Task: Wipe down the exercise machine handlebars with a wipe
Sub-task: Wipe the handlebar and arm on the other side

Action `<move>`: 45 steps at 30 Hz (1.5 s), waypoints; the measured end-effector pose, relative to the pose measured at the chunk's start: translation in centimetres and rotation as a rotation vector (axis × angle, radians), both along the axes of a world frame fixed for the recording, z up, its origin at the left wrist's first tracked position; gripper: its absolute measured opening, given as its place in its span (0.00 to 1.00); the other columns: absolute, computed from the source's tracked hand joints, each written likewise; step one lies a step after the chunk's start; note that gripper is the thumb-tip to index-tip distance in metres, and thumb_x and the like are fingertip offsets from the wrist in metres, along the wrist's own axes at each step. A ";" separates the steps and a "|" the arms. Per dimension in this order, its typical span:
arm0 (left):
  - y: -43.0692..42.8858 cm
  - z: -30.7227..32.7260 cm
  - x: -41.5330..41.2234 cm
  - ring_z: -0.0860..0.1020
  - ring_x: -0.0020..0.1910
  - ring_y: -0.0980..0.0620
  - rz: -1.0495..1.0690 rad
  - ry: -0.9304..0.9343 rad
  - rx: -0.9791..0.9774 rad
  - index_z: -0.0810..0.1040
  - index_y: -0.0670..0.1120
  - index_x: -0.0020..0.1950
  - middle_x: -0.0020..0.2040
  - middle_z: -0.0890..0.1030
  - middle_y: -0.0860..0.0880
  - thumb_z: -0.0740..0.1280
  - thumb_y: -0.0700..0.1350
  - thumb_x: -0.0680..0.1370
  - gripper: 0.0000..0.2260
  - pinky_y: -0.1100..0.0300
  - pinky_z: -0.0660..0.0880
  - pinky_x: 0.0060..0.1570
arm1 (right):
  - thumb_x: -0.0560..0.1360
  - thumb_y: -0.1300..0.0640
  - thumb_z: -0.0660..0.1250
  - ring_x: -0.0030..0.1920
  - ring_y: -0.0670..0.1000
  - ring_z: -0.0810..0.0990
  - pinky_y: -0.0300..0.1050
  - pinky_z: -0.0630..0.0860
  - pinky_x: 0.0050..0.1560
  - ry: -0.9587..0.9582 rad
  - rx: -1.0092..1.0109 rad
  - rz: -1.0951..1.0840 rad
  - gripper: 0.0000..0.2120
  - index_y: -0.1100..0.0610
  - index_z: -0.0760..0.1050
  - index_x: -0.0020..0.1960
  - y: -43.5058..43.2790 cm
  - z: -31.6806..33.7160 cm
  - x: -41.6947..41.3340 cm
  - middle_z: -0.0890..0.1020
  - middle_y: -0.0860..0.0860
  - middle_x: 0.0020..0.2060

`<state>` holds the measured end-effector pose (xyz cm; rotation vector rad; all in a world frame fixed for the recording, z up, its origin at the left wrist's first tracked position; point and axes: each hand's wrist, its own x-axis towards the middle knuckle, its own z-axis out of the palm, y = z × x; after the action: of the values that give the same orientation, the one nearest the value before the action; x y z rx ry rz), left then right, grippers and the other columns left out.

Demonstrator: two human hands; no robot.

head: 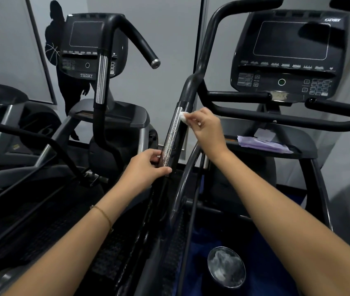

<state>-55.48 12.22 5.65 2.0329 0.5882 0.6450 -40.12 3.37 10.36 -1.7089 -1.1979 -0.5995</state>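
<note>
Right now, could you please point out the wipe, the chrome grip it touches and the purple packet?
wipe (183,115), head view, bunched end.
chrome grip (172,133), head view, middle.
purple packet (262,144), head view, top face.

On the right-hand exercise machine (289,67), the dark shelf (295,134) below the console carries a flat lilac wipe packet (261,144), which lies toward the shelf's left side with its white flap open.

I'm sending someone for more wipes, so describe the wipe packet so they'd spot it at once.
Find the right-hand machine's console, with the big dark screen. Below its black handlebars sits a dark shelf, and the packet lies flat on it. It is the only pale purple thing among black parts, with a white flap on top.
</note>
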 end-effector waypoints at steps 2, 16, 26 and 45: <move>-0.1 -0.1 -0.1 0.78 0.44 0.55 -0.009 -0.013 -0.013 0.75 0.44 0.62 0.50 0.78 0.51 0.75 0.40 0.69 0.22 0.63 0.73 0.52 | 0.75 0.57 0.67 0.36 0.55 0.76 0.48 0.74 0.38 -0.076 -0.022 -0.024 0.08 0.61 0.81 0.49 -0.3 -1.2 -0.7 0.75 0.57 0.37; -0.3 -0.8 -1.0 0.77 0.45 0.56 -0.071 -0.028 -0.007 0.73 0.47 0.66 0.52 0.78 0.52 0.75 0.39 0.69 0.26 0.63 0.73 0.52 | 0.74 0.59 0.59 0.31 0.51 0.70 0.41 0.67 0.27 -0.427 -0.234 0.101 0.13 0.59 0.80 0.51 -2.7 -4.9 -3.4 0.72 0.55 0.33; -0.2 -1.1 -1.1 0.77 0.45 0.56 0.002 0.007 -0.023 0.76 0.44 0.60 0.47 0.78 0.52 0.76 0.40 0.68 0.22 0.65 0.73 0.49 | 0.73 0.61 0.64 0.32 0.52 0.71 0.42 0.69 0.26 -0.486 -0.309 0.127 0.10 0.59 0.80 0.53 -3.4 -5.8 -3.9 0.73 0.55 0.34; -0.4 -0.8 -0.9 0.76 0.41 0.60 0.045 0.073 0.061 0.78 0.46 0.53 0.40 0.77 0.57 0.76 0.43 0.69 0.15 0.74 0.68 0.37 | 0.75 0.57 0.67 0.39 0.54 0.77 0.50 0.77 0.43 0.101 0.025 0.052 0.09 0.57 0.81 0.53 -0.2 -1.2 -0.7 0.75 0.57 0.39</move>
<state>-56.40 11.85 4.89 2.1133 0.6656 0.6238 -40.79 3.21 9.14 -1.6617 -1.1554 -0.4890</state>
